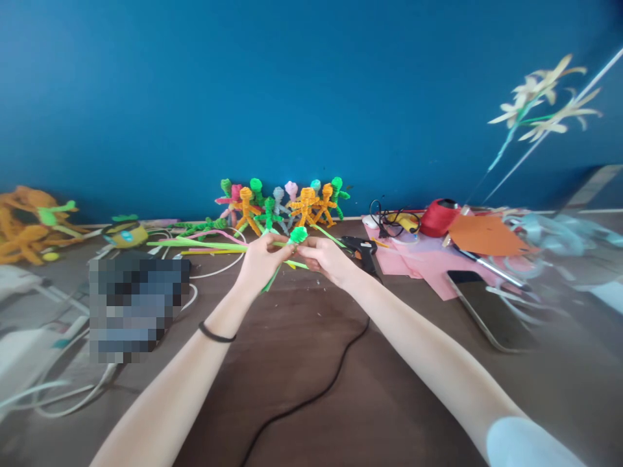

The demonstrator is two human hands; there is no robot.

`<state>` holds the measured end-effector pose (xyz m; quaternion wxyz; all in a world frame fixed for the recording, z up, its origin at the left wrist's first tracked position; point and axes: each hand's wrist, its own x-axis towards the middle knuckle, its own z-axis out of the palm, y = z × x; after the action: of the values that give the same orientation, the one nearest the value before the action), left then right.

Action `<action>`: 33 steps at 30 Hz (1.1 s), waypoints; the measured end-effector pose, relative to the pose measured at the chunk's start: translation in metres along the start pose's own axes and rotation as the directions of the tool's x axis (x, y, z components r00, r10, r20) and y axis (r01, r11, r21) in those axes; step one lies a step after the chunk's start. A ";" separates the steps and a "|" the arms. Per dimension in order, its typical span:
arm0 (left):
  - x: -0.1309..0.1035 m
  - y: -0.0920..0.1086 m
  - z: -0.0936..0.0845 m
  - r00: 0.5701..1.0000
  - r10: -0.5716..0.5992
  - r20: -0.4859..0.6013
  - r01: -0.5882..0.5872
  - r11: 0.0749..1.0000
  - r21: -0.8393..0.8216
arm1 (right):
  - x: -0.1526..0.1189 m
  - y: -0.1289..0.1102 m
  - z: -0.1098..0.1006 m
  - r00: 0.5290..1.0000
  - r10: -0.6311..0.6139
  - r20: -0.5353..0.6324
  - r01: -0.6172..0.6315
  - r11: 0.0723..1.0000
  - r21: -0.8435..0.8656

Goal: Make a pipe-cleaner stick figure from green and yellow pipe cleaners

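Above the table's far part, my left hand (pixel 265 258) and my right hand (pixel 328 258) meet around a bright green pipe-cleaner piece (pixel 298 235). It has a round, coiled, fuzzy top that sticks up between the fingertips. Both hands are closed in a pinch on it, and the fingers hide much of its lower part. A green strand hangs below my left hand. Just behind the hands stand several pipe-cleaner figures (pixel 306 206) in orange, green, pink and grey, leaning at the blue wall. Loose light green pipe cleaners (pixel 204 244) lie left of my left hand.
A black glue gun (pixel 361 250) lies right of my hands, with a dark cord (pixel 311 397) running toward me. Farther right are pink sheets (pixel 438 269), an orange sheet (pixel 489 235), a red spool (pixel 438 217) and a phone (pixel 487 311). White cables (pixel 73 412) and a blurred-out object (pixel 139 308) lie left.
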<state>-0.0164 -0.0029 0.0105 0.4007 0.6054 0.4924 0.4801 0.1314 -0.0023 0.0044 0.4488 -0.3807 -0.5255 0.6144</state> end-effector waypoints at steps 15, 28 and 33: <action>0.002 0.003 0.000 0.999 -0.032 0.022 0.034 0.996 -0.079 | 0.002 -0.002 -0.002 1.000 0.015 0.003 -0.015 1.000 -0.017; 0.003 0.000 -0.007 0.786 -0.401 0.471 0.604 0.661 -0.445 | 0.005 0.002 -0.021 0.994 -0.101 0.030 0.105 0.974 -0.201; 0.001 0.000 -0.006 0.812 -0.332 0.479 0.563 0.663 -0.494 | 0.004 0.003 -0.018 0.988 -0.136 0.072 0.150 0.957 -0.250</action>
<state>-0.0219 -0.0022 0.0116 0.7628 0.3728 0.3646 0.3825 0.1465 0.0071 -0.0014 0.4252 -0.3792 -0.6381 0.5179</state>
